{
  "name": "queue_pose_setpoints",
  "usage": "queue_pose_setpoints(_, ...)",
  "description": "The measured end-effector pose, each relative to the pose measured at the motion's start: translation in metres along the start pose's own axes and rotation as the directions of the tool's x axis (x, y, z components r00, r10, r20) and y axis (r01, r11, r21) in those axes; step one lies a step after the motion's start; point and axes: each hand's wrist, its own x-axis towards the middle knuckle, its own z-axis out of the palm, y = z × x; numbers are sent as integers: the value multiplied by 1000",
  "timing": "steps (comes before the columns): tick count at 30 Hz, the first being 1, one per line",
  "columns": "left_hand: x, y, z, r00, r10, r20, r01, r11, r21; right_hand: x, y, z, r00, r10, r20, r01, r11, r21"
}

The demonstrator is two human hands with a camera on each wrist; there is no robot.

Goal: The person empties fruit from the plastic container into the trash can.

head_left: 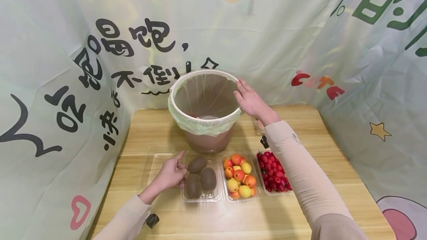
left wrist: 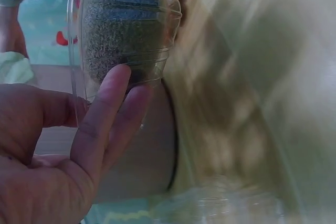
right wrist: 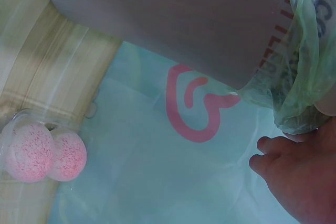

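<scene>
Currently noted: left hand (head_left: 171,175) pinching clear tray (head_left: 201,195) edge beside 3 kiwis (head_left: 200,177), lying just right; right hand (head_left: 251,101) flat, fingers straight, on bin (head_left: 203,116) rim.

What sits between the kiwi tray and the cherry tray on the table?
In the head view, a clear tray of small orange and yellow fruits sits between the kiwi tray and the cherry tray.
</scene>
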Motion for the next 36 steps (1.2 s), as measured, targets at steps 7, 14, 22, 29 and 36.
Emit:
queue_pose_setpoints(7,-4,17,-8,999,41,15,-40,999,-7,1,1,0,1000,-4,-6,4,1000,-2)
queue_pose_setpoints(14,-10,38,-16,998,60,29,-59,998,-30,2,1,0,1000,-5,-16,5,1000,1)
queue_pose_setpoints(22,-19,58,-20,996,83,38,-82,996,-24,1,0,1,1000,-1,-8,1,1000,-6)
queue_pose_setpoints(29,-24,76,-31,991,125,49,-123,992,-42,0,-2,0,1000,3,0,-3,1000,0)
queue_pose_setpoints(36,-27,94,-41,985,163,62,-160,986,-51,0,0,1,1000,5,-5,-5,1000,-3)
